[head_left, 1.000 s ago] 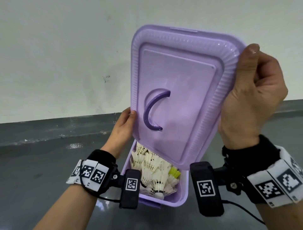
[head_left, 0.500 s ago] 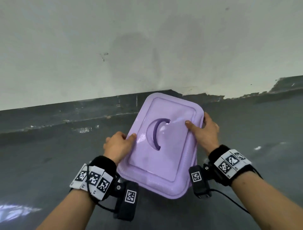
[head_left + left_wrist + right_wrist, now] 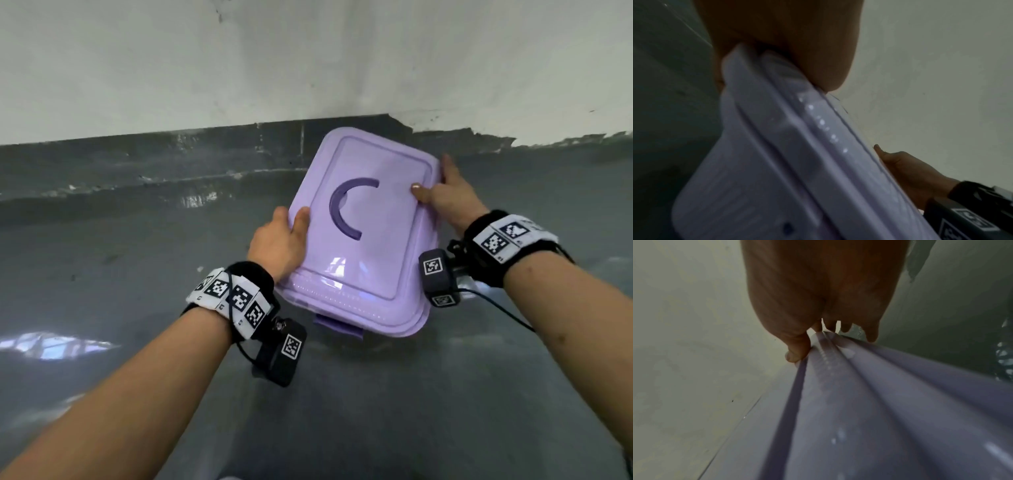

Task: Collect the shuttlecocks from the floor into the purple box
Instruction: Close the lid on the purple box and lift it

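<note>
Gripping purple box (image 3: 368, 240) edges: left hand (image 3: 279, 245), right hand (image 3: 452, 198) | lid now closed

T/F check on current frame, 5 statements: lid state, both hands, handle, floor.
1. The lid sits on top of the purple box. True.
2. The left hand grips the dark handle. False: it holds the lid's left edge, thumb on top; nothing touches the handle.
3. The right hand holds the lid's right edge with its thumb on top. True.
4. Shuttlecocks lie on the floor beside the box. False: none are visible on the floor.
5. The box is open, showing its contents. False: the lid covers it, and the inside is hidden.
</note>
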